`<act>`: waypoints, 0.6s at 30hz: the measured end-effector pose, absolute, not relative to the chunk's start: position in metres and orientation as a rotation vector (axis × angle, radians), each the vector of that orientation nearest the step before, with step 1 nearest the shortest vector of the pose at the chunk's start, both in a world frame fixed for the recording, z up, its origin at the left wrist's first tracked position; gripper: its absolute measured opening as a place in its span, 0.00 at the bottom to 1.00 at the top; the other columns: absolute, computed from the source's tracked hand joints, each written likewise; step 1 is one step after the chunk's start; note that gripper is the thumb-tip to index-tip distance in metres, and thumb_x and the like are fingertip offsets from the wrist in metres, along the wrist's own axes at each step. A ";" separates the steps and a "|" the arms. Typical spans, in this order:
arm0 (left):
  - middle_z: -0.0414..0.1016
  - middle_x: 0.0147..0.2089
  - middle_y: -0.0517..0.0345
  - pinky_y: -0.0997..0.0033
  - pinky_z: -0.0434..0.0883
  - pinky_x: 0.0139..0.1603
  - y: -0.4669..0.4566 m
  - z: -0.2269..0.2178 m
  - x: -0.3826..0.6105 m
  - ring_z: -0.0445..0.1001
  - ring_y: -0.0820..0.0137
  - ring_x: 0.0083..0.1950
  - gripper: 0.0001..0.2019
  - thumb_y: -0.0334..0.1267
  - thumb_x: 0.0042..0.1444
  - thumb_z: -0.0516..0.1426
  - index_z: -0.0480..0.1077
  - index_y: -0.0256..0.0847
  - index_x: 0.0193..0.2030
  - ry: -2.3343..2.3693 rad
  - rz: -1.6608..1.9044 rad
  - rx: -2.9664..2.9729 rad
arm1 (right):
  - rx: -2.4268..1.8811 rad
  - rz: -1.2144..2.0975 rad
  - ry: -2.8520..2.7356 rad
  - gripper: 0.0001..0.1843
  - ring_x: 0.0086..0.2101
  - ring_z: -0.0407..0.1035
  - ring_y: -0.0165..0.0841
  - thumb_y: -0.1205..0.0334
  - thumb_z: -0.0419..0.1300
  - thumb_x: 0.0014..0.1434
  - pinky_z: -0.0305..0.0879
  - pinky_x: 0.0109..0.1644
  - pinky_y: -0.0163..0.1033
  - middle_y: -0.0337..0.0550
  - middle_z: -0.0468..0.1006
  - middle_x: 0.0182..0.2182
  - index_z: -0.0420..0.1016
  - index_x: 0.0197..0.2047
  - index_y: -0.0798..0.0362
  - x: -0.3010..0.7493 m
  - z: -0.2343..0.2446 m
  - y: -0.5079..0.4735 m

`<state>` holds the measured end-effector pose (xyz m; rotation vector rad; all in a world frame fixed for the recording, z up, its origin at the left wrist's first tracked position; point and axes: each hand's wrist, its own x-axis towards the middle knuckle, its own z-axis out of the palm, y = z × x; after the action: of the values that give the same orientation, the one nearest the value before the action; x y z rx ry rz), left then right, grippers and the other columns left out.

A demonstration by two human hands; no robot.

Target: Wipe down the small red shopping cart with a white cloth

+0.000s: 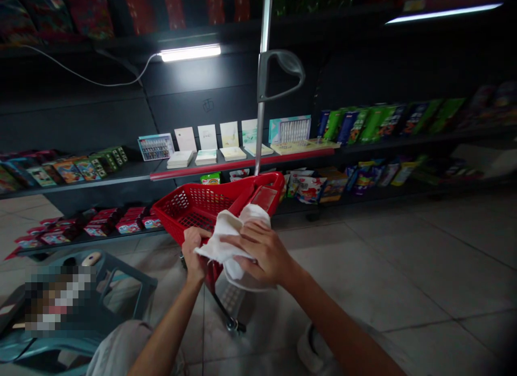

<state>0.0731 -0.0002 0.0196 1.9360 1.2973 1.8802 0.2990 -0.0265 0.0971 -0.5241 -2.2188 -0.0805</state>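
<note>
A white cloth (230,246) lies bunched over the near rim of a red plastic shopping basket (197,203), which stands tilted on a small wheeled frame. My right hand (262,252) presses down on the cloth with its fingers wrapped over the folds. My left hand (194,250) grips the basket's near edge just left of the cloth, touching the cloth's corner. A metal pole (262,79) with a grey plastic handle (283,74) rises from the basket. Much of the basket's near side is hidden by my hands and the cloth.
Dark store shelves (242,160) with packaged goods, cards and boxes run across the back, edged by a red strip. A teal plastic stool (125,279) with a pixelated patch stands at lower left. Pale floor tiles (404,268) spread to the right.
</note>
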 end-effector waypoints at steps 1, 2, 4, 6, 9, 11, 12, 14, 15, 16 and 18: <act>0.75 0.30 0.54 0.57 0.65 0.47 -0.001 0.023 0.073 0.70 0.64 0.36 0.24 0.48 0.70 0.46 0.74 0.43 0.29 1.277 1.916 1.927 | -0.499 -0.080 -2.196 0.22 0.45 0.71 0.41 0.53 0.51 0.72 0.64 0.58 0.50 0.46 0.77 0.38 0.75 0.61 0.52 0.304 0.094 -0.021; 0.75 0.30 0.55 0.58 0.64 0.47 -0.002 0.025 0.073 0.70 0.64 0.36 0.24 0.46 0.70 0.45 0.75 0.43 0.29 1.259 1.945 1.920 | -0.481 -0.080 -2.177 0.23 0.46 0.71 0.41 0.52 0.50 0.72 0.63 0.59 0.51 0.47 0.77 0.39 0.75 0.61 0.52 0.307 0.091 -0.016; 0.75 0.29 0.57 0.59 0.62 0.47 -0.003 0.028 0.073 0.69 0.65 0.35 0.22 0.43 0.69 0.47 0.75 0.43 0.28 1.231 1.971 1.896 | -0.472 -0.091 -2.149 0.23 0.50 0.71 0.42 0.53 0.49 0.72 0.62 0.63 0.53 0.48 0.78 0.43 0.75 0.62 0.52 0.312 0.087 -0.006; 0.74 0.27 0.59 0.59 0.61 0.48 -0.003 0.029 0.071 0.69 0.66 0.34 0.22 0.41 0.68 0.48 0.75 0.43 0.26 1.222 1.974 1.861 | -0.498 -0.114 -2.125 0.21 0.53 0.70 0.43 0.55 0.49 0.72 0.61 0.65 0.54 0.49 0.78 0.48 0.76 0.59 0.51 0.316 0.083 0.004; 0.71 0.24 0.59 0.59 0.61 0.47 -0.001 0.029 0.064 0.67 0.66 0.32 0.21 0.42 0.66 0.50 0.74 0.43 0.23 1.236 1.981 1.819 | -0.556 -0.136 -2.081 0.19 0.53 0.69 0.44 0.56 0.50 0.71 0.63 0.64 0.55 0.49 0.78 0.50 0.77 0.56 0.49 0.322 0.080 0.019; 0.69 0.23 0.59 0.59 0.61 0.46 0.000 0.030 0.057 0.66 0.66 0.31 0.21 0.43 0.64 0.51 0.72 0.43 0.21 1.245 1.972 1.805 | -0.596 -0.128 -2.059 0.20 0.53 0.70 0.44 0.57 0.50 0.71 0.63 0.64 0.55 0.49 0.79 0.49 0.76 0.59 0.49 0.326 0.078 0.028; 0.69 0.23 0.59 0.59 0.61 0.46 0.001 0.030 0.053 0.66 0.66 0.31 0.21 0.43 0.64 0.52 0.71 0.43 0.20 1.245 1.966 1.803 | -0.621 -0.126 -2.046 0.21 0.54 0.70 0.44 0.57 0.50 0.71 0.63 0.65 0.55 0.49 0.79 0.50 0.74 0.62 0.49 0.328 0.076 0.033; 0.69 0.23 0.59 0.59 0.61 0.45 0.002 0.032 0.044 0.66 0.66 0.31 0.20 0.43 0.63 0.52 0.70 0.43 0.19 1.245 1.949 1.802 | -0.680 -0.136 -1.995 0.22 0.55 0.70 0.44 0.58 0.49 0.72 0.62 0.67 0.55 0.50 0.78 0.52 0.73 0.63 0.49 0.333 0.073 0.043; 0.68 0.23 0.58 0.59 0.61 0.45 0.002 0.033 0.039 0.66 0.66 0.32 0.20 0.43 0.62 0.52 0.69 0.43 0.19 1.247 1.938 1.802 | -0.713 -0.143 -1.963 0.22 0.56 0.70 0.44 0.57 0.49 0.72 0.61 0.67 0.55 0.51 0.78 0.53 0.73 0.63 0.49 0.336 0.071 0.047; 0.68 0.22 0.58 0.59 0.61 0.45 0.001 0.034 0.035 0.66 0.65 0.32 0.20 0.43 0.61 0.52 0.69 0.43 0.18 1.247 1.930 1.798 | -0.747 -0.148 -1.934 0.21 0.57 0.70 0.45 0.57 0.48 0.72 0.61 0.67 0.55 0.51 0.78 0.54 0.73 0.62 0.50 0.339 0.069 0.052; 0.68 0.22 0.58 0.59 0.62 0.44 0.000 0.037 0.027 0.65 0.65 0.31 0.20 0.43 0.60 0.52 0.68 0.43 0.18 1.239 1.926 1.778 | -0.817 -0.141 -1.889 0.21 0.58 0.68 0.45 0.57 0.47 0.73 0.62 0.67 0.55 0.53 0.77 0.55 0.73 0.62 0.51 0.346 0.068 0.059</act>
<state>0.0270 -0.0004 0.0373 1.7779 1.2387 1.9258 0.3456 0.0591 0.0676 -0.8170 -1.8893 -0.1411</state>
